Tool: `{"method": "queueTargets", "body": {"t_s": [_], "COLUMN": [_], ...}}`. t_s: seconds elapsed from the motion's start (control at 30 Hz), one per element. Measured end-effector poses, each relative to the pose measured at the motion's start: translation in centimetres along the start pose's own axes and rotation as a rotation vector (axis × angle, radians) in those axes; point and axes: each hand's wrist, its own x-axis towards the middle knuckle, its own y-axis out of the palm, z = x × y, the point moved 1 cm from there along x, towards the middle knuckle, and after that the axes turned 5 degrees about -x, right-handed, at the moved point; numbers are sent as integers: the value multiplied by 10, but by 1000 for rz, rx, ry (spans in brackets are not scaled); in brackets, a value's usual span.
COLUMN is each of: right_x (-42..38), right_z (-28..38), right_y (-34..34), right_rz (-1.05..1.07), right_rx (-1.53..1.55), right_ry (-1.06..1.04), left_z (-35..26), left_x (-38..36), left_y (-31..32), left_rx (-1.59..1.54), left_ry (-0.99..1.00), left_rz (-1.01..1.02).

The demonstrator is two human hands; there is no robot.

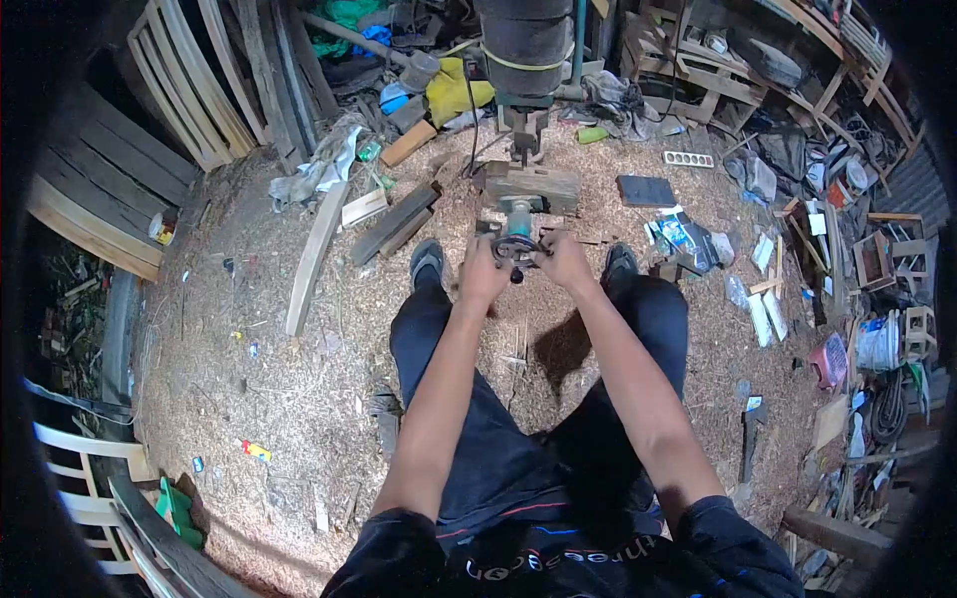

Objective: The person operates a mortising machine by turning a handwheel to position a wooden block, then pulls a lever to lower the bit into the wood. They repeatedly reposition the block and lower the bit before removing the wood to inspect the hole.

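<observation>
A dark round handwheel (515, 245) with a small black knob sits between my hands, at the front of a green machine part (519, 219). My left hand (482, 271) is closed on the wheel's left side. On the opposite side my right hand (565, 262) grips it, fingers curled round the rim. Just beyond the wheel, a thick wooden block (532, 185) lies crosswise on the machine. Above the block is a metal tool head (524, 140), under a big dark cylindrical housing (525, 50). My fingertips are partly hidden.
Wood shavings cover the floor (299, 399). Left of the machine lie a long plank (317, 259) and dark beams (394, 224). To the right are a dark flat block (646, 190), a power strip (688, 159) and a pink basket (828, 361). Curved wooden frames (189, 80) lean at the left.
</observation>
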Motion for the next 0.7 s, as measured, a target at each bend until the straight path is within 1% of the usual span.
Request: {"method": "queueTargets", "body": {"t_s": [0.03,0.07,0.1,0.13,0.17,0.23,0.27,0.3,0.37,0.4,0.43,0.47,0.53,0.57,0.7], "right_x": [-1,3,6,11,12,25,22,19,23,25,29,29,29,26,19], "right_z": [-9,-24,-42,-55,-59,-66,-68,-49,-42,-41,-46,-41,-34,-30,-25], "right_y": [13,35,60,72,72,80,88,74,69,68,75,72,64,61,63], "right_rz": [-24,-93,-162,-239,-195,-98,-37,-42,19,46,-5,18,62,51,27], "right_rx": [71,16,-37,-91,-50,34,81,178,123,95,81,81,79,87,109], "right_ry": [-36,-126,-214,-303,-393,-352,-320,-284,-199,-164,-176,-158,-122,-123,-110], "left_z": [3,5,15,15,15,16,21,27,35,36,36,37,38,40,56], "left_x": [-1,6,17,23,24,29,29,30,32,33,35,36,34,33,36], "left_y": [10,19,30,37,44,55,61,67,76,78,78,78,76,76,60], "left_rx": [75,148,134,189,247,320,325,330,302,264,228,192,153,133,147], "left_ry": [-30,-53,-94,-124,-153,-192,-180,-164,-106,-136,-164,-192,-155,-137,-95], "left_rz": [17,26,132,166,205,287,251,214,147,178,207,233,193,175,237]}}
